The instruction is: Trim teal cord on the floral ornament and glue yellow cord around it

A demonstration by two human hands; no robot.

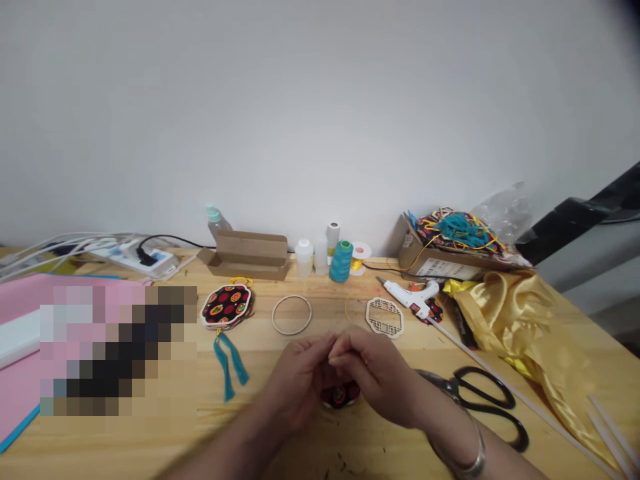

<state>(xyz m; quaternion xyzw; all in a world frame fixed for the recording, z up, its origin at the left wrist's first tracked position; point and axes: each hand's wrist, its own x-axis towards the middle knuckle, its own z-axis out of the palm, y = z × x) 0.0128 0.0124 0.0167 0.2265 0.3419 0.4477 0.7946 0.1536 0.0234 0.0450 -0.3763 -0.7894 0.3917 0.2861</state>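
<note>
My left hand [304,377] and my right hand [375,373] meet above the front middle of the table, fingertips touching. The right thumb and forefinger are pinched together; anything between them is too small to see. Curled fingers hide what the left hand grips. Just below and between both hands shows a dark fabric piece with red round patterns [340,395], partly covered; whether it is held or lies on the wood I cannot tell. Black-handled scissors [455,387] lie beside my right wrist. Beyond the hands are a pale ring [292,315] and a lattice-cut wooden frame [385,317].
A patterned fabric ornament [227,307] with teal tassels lies left. Teal thread [341,261], bottles [303,257] and an open cardboard box [250,263] stand by the wall. Right are a glue gun [413,298], gold satin [510,320] and a filled carton [435,260].
</note>
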